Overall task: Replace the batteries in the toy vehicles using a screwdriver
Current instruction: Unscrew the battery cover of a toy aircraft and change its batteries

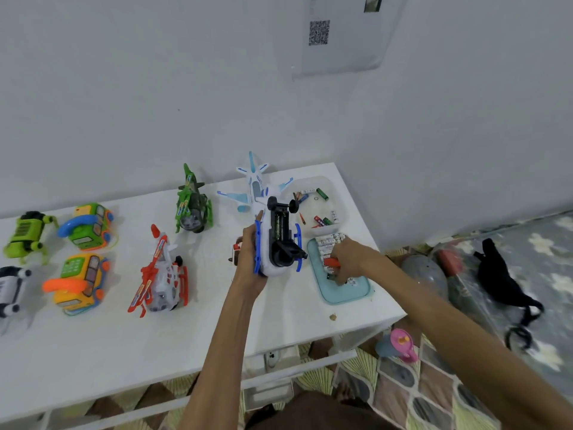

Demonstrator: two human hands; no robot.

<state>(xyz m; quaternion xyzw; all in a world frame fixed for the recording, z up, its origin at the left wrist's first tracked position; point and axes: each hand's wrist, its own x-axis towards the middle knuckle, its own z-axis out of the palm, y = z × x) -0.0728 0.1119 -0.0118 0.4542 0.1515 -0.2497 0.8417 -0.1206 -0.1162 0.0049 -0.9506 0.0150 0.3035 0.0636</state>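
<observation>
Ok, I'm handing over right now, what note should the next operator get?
Left hand grips the white-blue helicopter, held belly up. Its battery compartment is open, with a battery seated inside.
Right hand is down on the teal tray among the row of batteries, fingers curled round an orange item, probably the screwdriver.
Done: compartment opened.
Left: finish loading it, screw the cover back on, then do the other toys, such as the red-white helicopter.

From my seat I can't tell what the orange thing (331, 262) in the right hand (350, 259) is, the left hand (248, 259) hides most of a small red-and-white item (237, 246), and the left edge cuts off the black-and-white toy (11, 290).
</observation>
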